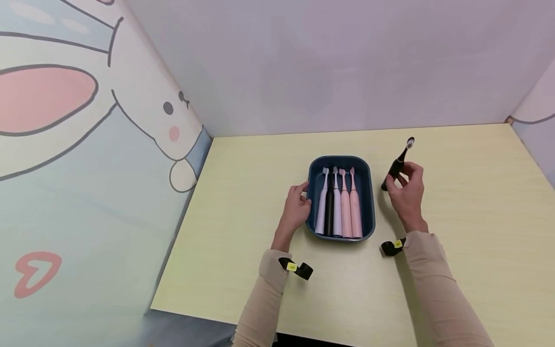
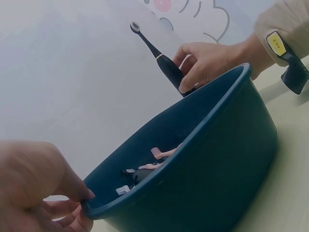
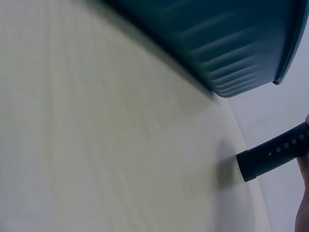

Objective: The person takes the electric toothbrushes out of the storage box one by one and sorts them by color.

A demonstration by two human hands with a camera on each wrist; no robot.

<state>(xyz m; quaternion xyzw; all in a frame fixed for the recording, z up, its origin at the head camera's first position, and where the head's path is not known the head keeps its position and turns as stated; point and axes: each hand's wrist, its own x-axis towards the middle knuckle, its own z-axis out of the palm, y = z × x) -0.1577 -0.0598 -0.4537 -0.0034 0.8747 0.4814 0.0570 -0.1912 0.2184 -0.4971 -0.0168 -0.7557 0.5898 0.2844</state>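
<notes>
A dark blue plastic bin (image 1: 372, 207) stands on the table with several electric toothbrushes lying side by side in it: white ones, a black one (image 1: 329, 207) and pink ones (image 1: 355, 212). My left hand (image 1: 297, 208) pinches the bin's left rim, thumb inside and fingers outside in the left wrist view. To the right of the bin, my right hand (image 1: 407, 193) grips a black electric toothbrush (image 1: 396, 166) by its handle, brush head up and tilted. In the right wrist view the base of that handle (image 3: 270, 153) shows just above the tabletop, with a row of small symbols along it.
The pale wooden table (image 1: 225, 217) meets a plain wall (image 1: 303, 67) at the back. A wall with a cartoon rabbit (image 1: 143, 111) borders its left side. Black straps with yellow labels (image 1: 292, 266) circle both wrists.
</notes>
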